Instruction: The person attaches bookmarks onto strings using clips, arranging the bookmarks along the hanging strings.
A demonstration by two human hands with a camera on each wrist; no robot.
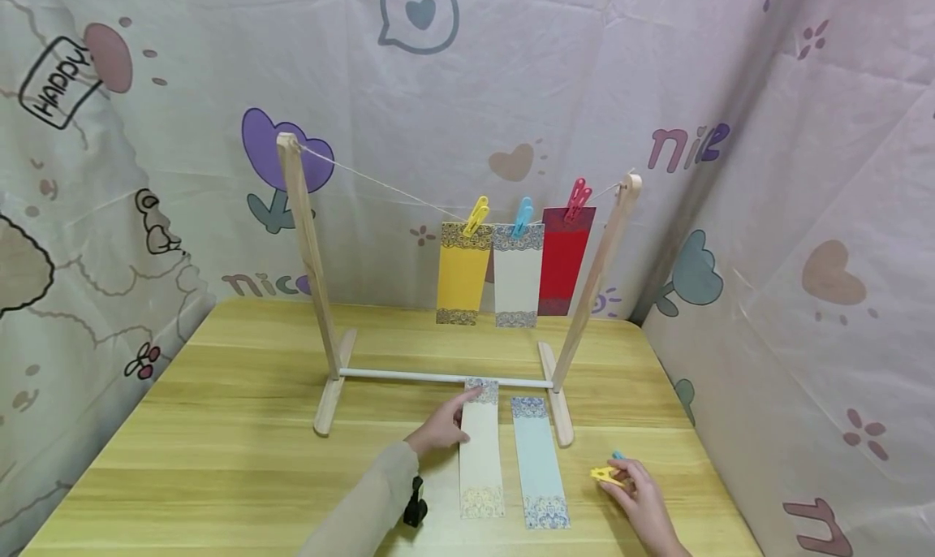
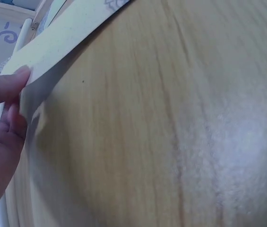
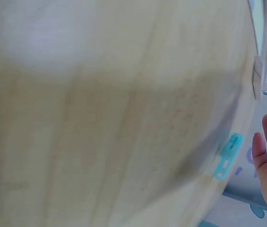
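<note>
My left hand (image 1: 441,424) pinches the left edge of a cream paper strip (image 1: 480,451) with lace-patterned ends. In the left wrist view the thumb (image 2: 22,75) lies on the strip's face and the other fingers curl behind it; that edge is lifted off the table. To its right, a pale blue strip (image 1: 540,464) lies flat. My right hand (image 1: 643,500) pinches a yellow clothespin (image 1: 608,475) above the table, mostly cut off in the right wrist view. A blue clothespin (image 3: 228,156) lies on the table beside that hand, partly hidden behind it in the head view.
A wooden stand with a left post (image 1: 310,256), a right post (image 1: 597,281) and a white bottom bar (image 1: 409,375) carries a string. Yellow (image 1: 463,273), white (image 1: 517,273) and red (image 1: 566,256) cards hang there from clothespins. Printed curtains surround the wooden table (image 1: 219,427).
</note>
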